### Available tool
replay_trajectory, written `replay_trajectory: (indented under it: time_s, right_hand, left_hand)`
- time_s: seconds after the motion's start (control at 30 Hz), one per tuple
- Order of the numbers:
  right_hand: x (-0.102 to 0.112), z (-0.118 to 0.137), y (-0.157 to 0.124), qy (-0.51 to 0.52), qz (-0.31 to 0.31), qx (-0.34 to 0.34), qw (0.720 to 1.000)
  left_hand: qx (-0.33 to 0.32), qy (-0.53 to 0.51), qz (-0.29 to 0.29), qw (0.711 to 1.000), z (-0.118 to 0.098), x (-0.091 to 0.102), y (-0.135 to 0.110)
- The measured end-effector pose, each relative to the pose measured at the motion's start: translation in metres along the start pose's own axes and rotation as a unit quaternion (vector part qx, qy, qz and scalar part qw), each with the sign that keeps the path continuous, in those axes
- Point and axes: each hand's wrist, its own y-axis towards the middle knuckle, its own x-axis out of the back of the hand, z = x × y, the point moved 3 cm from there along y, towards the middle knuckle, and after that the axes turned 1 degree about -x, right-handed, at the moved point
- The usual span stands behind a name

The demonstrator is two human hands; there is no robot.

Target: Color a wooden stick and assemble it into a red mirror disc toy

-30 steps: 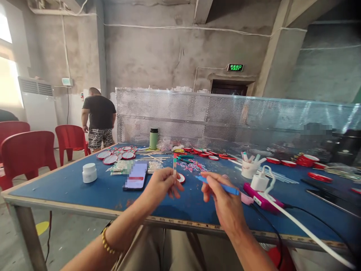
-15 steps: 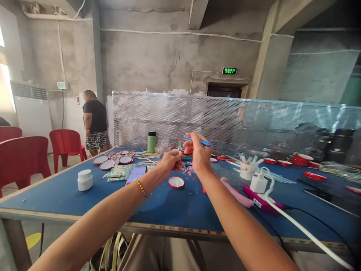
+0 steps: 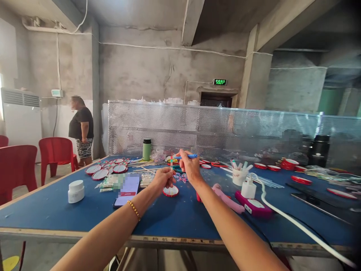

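Observation:
Pinched in the fingers of my left hand (image 3: 164, 178) is a thin upright strip (image 3: 171, 162) with red and green bands near its top. My right hand (image 3: 189, 168) is closed around a blue pen (image 3: 192, 156), which lies nearly level. Its tip points left at the strip's upper end; whether the two touch, I cannot tell. Just below my left hand, a round white disc with a red rim (image 3: 170, 191) rests on the blue table (image 3: 180, 222). Small pink and blue pieces (image 3: 182, 177) lie scattered behind the hands.
Left are a white jar (image 3: 76, 191), a phone (image 3: 128, 192) and several red-rimmed discs (image 3: 100, 174). A green bottle (image 3: 146, 149) stands at the back. Rightward are a cup of pens (image 3: 239, 176), a pink tool (image 3: 227, 199) and a purple power strip (image 3: 254, 206) with a white cable.
The view has tilted up and shifted right, so everything sits lower and further left. The pen has swung from slanting to nearly level, its tip now close to the strip. Both grips persist.

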Motion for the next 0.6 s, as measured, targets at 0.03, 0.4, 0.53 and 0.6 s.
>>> replay_trajectory:
  time_s: [0.03, 0.4, 0.53, 0.6]
  right_hand:
    - [0.001, -0.002, -0.003, 0.001, -0.002, -0.006, 1.0]
    - [0.007, -0.013, -0.023, 0.005, -0.025, -0.039, 0.999]
    - [0.011, -0.015, -0.02, 0.002, -0.044, -0.043, 0.998]
    - [0.011, -0.016, -0.019, 0.0, -0.043, -0.046, 0.998]
  left_hand:
    - [-0.002, -0.001, -0.001, 1.0, 0.001, 0.0, 0.0]
    - [-0.045, -0.036, 0.007, 0.998, -0.002, 0.0, -0.001]
    - [-0.041, -0.04, 0.01, 0.998, 0.0, 0.0, 0.001]
    - [-0.038, -0.041, 0.007, 0.998, 0.001, 0.001, 0.001]
